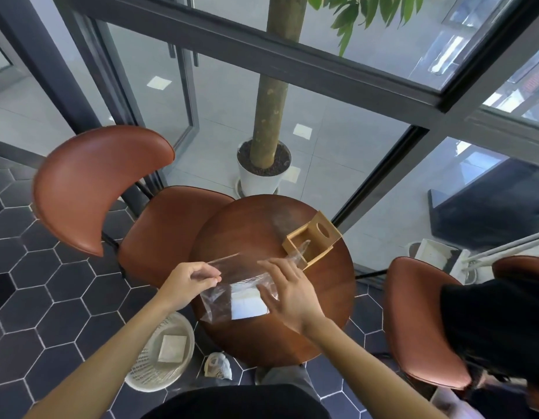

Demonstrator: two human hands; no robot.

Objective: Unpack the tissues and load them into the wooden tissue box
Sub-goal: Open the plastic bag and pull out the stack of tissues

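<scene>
Nearest you, at seven o'clock on the hexagon-tiled floor, a white plastic basket point(160, 356) holds a flat square pack. Above the round wooden tabletop point(262, 337) your left hand point(188, 281) has its fingers point(208, 275) pinched shut on the edge of a clear plastic wrapper point(231, 270). Your right hand point(292, 293) lies with fingers spread and relaxed over the wrapper and the white tissue stack point(250, 306) inside it; whether it grips anything you cannot tell. Farther out, at one o'clock near the tabletop's rim, the wooden tissue box point(312, 238) sits open, the wrapper's far end reaching into it. Beyond, at twelve o'clock, stands a potted tree point(263, 170); a brown chair point(110, 192) is at ten o'clock.
</scene>
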